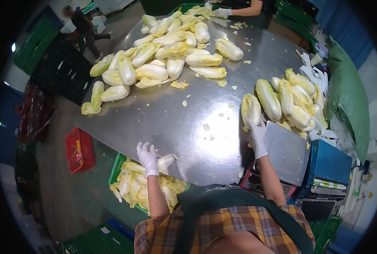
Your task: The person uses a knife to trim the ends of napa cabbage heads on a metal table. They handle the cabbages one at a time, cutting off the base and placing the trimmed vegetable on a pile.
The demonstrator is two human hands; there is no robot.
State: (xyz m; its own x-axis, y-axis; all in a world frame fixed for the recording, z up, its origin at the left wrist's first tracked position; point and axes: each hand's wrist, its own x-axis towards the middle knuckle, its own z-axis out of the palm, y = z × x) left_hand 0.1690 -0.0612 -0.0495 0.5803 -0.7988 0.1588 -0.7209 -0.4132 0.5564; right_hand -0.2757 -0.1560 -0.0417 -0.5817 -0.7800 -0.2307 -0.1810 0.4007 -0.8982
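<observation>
A metal table (172,127) spreads before me. My left hand (148,158), in a white glove, is over its near left edge, fingers spread, beside a loose cabbage leaf (167,161). Below it is a green crate (113,171) heaped with napa cabbage leaves (137,185). On the right, my gloved right hand (258,138) touches the lower end of a napa cabbage (251,109); whether its fingers close round it cannot be told. More cabbages (287,98) are piled just right of it. A larger heap of cabbages (163,47) covers the table's far left part.
A scale with a metal plate (287,152) stands beside my right arm, and a blue binder box (331,162) next to it. A green sack (348,98) lines the right side. A red crate (80,150) is on the floor. A co-worker's gloved hand (222,12) is at the far edge; another person walks behind.
</observation>
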